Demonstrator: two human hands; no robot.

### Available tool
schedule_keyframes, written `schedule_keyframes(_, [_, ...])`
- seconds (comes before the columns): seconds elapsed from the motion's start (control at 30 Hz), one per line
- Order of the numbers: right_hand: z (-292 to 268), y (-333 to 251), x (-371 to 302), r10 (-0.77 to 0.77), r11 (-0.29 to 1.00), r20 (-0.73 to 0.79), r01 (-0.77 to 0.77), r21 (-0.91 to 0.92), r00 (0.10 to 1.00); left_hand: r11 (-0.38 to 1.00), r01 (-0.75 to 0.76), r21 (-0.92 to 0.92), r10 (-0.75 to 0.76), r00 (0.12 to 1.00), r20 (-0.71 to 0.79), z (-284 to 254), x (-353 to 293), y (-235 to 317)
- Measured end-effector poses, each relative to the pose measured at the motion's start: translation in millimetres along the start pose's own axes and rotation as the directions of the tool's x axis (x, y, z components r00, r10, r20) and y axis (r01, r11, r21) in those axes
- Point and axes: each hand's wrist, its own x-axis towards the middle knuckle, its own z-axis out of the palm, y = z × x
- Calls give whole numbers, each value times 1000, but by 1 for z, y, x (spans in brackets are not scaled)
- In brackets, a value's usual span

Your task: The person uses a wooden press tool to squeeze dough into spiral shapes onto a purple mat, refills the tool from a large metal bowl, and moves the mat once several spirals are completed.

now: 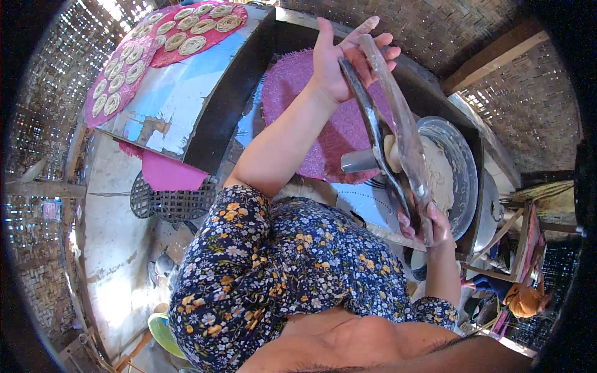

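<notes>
A long wooden lever press (403, 120) with two bars spans the space between my hands. A pale round plunger (391, 152) sits between its bars, and a grey cylinder (359, 161) juts out to the left of it. My left hand (341, 67) is open at the far end, fingers spread, with the bar ends against the palm and fingers. Closer to me on the right, my right hand (440, 229) is closed around the other end of the bars. Beneath the press lies a pink woven mat (289, 93). Right of it, a large metal basin (471, 186) holds pale dough (438, 174).
Coiled noodle nests (193, 45) rest on pink mats on a worn blue-and-white board (180, 102) at the far left. Below it are a dark perforated basket (165, 202) and a pink cloth (165, 171). A green basin (163, 336) stands at the lower left. Woven walls (407, 18) surround the area.
</notes>
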Motion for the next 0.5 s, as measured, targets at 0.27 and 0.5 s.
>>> schedule_keyframes(0.27, [5, -26, 29, 97, 922, -62, -113, -370, 993, 999, -23, 35, 23, 1000, -11, -31, -7, 11])
schedule_keyframes(0.5, [15, -22, 43, 3, 800, -55, -36, -599, 998, 996, -70, 60, 75, 993, -87, -42, -15, 20])
